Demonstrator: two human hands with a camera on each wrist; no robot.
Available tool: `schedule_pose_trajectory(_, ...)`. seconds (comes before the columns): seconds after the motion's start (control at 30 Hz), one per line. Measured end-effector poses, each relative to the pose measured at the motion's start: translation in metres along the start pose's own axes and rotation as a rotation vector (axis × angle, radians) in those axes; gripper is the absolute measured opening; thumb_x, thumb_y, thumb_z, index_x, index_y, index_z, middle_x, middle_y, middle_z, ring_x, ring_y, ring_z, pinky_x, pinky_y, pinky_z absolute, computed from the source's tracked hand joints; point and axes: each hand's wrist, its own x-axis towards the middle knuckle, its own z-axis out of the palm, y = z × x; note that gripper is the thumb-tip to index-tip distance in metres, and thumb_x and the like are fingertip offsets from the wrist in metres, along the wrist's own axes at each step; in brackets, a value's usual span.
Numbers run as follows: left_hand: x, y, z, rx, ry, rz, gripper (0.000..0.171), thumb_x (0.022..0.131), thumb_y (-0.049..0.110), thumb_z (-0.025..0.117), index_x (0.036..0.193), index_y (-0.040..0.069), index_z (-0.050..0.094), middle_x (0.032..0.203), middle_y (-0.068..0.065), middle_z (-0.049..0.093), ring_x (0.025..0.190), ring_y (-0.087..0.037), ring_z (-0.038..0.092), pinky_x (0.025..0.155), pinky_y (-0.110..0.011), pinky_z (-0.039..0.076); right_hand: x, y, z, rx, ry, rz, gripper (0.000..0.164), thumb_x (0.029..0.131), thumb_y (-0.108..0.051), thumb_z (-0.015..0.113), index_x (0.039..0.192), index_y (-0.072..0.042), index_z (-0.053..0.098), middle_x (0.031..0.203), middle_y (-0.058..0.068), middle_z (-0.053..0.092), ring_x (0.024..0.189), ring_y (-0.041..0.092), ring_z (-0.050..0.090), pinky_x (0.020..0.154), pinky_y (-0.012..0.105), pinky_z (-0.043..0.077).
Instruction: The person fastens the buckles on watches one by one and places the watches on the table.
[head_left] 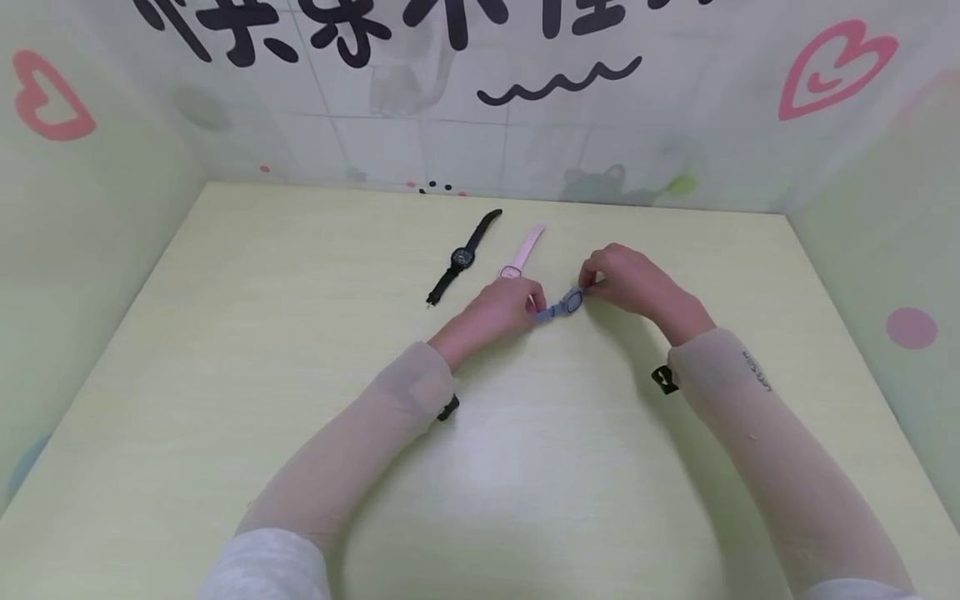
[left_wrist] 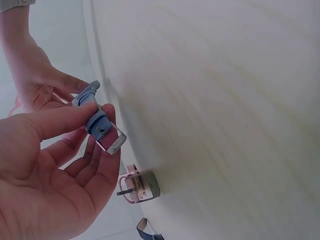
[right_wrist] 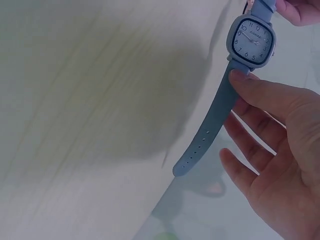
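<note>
A blue wristwatch (head_left: pixel 573 300) with a rounded square dial is stretched between both hands above the table. My left hand (head_left: pixel 504 307) pinches its buckle-side strap; in the left wrist view the metal buckle (left_wrist: pixel 116 142) sticks out past the fingertips. With thumb and fingers, my right hand (head_left: pixel 628 279) pinches the holed strap (right_wrist: pixel 207 125) just below the dial (right_wrist: pixel 251 41), whose face shows in the right wrist view. Close behind my left hand lies a pink watch (head_left: pixel 527 247), its lower part hidden by that hand. Left of it, a black watch (head_left: pixel 463 257) lies slantwise.
The pale wooden table (head_left: pixel 225 400) is walled in by printed panels at the back and both sides. All the watches are toward the table's far middle. Sleeves cover both forearms, and a small black piece (head_left: pixel 664 379) juts from the right cuff.
</note>
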Motion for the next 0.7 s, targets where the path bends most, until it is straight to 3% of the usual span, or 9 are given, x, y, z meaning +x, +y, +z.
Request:
schedule_pose_trajectory(0.17, -0.002, 0.002, -0.004, -0.007, 0.017, -0.004, 0.022, 0.092, 0.004, 0.064, 0.111, 0.015, 0.069, 0.11, -0.004, 0.069, 0.098, -0.019, 0.059, 0.086, -0.032, 0.05, -0.002, -0.001, -0.003, -0.017, 0.019, -0.026, 0.005, 0.087, -0.003, 0.073, 0.092, -0.005, 0.073, 0.095, 0.01, 0.073, 0.094, 0.029, 0.061, 0.091, 0.046, 0.049)
schedule_pose_trajectory(0.43, -0.006, 0.0, -0.012, -0.058, 0.029, -0.01, 0.017, 0.095, 0.009, 0.064, 0.11, 0.014, 0.069, 0.108, -0.005, 0.068, 0.089, -0.019, 0.059, 0.075, -0.027, 0.047, -0.004, -0.006, -0.007, -0.014, 0.05, -0.028, 0.006, 0.087, -0.003, 0.073, 0.093, -0.004, 0.073, 0.096, 0.01, 0.072, 0.095, 0.03, 0.06, 0.091, 0.046, 0.049)
schedule_pose_trajectory(0.7, -0.01, -0.008, -0.016, -0.102, 0.054, 0.004, 0.014, 0.095, 0.012, 0.065, 0.109, 0.014, 0.069, 0.104, -0.003, 0.07, 0.087, -0.018, 0.06, 0.074, -0.027, 0.048, -0.006, -0.011, -0.007, -0.012, 0.078, -0.052, 0.007, 0.086, -0.002, 0.074, 0.092, -0.005, 0.074, 0.093, 0.009, 0.073, 0.091, 0.029, 0.062, 0.087, 0.045, 0.051)
